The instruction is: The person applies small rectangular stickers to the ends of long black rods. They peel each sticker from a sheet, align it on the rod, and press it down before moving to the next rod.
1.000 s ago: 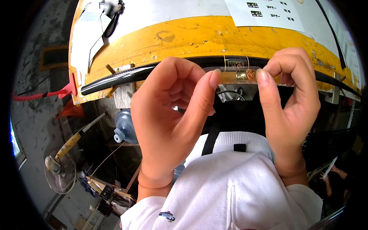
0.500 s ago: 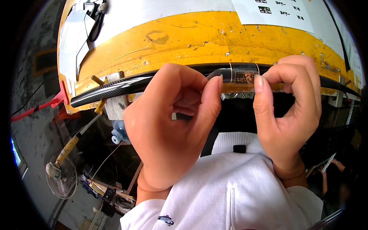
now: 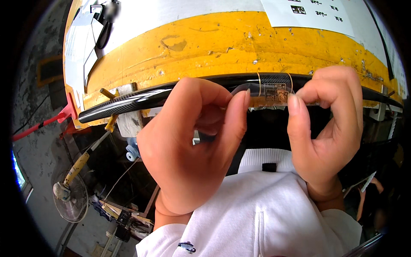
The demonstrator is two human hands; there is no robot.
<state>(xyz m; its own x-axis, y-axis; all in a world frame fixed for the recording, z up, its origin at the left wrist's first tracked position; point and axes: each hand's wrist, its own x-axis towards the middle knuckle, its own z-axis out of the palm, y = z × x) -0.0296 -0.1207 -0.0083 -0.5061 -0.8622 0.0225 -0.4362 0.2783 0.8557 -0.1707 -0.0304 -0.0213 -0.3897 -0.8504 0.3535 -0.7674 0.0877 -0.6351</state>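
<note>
My left hand (image 3: 184,150) pinches one end of a strip of clear film (image 3: 276,95) between thumb and forefinger. At the strip's other end, the thumb and forefinger of my right hand (image 3: 332,128) are closed on it. Small dark and gold markings show on the film between the hands. Just behind and partly under it runs a long, glossy black rod (image 3: 141,101) with a woven carbon-look pattern. Two thin gold bands (image 3: 259,81) circle the rod near the film. My left fingers hide part of the rod.
Yellow pegs (image 3: 112,119) support the rod along the worn yellow edge (image 3: 192,43) of the table. White printed sheets (image 3: 308,17) lie on top. A fan (image 3: 70,201) stands at lower left; another person's arm (image 3: 363,201) shows at far right.
Both hands have shifted slightly right and toward me with the film. More of the woven rod between the gold bands is uncovered, and the film now hangs lower against it.
</note>
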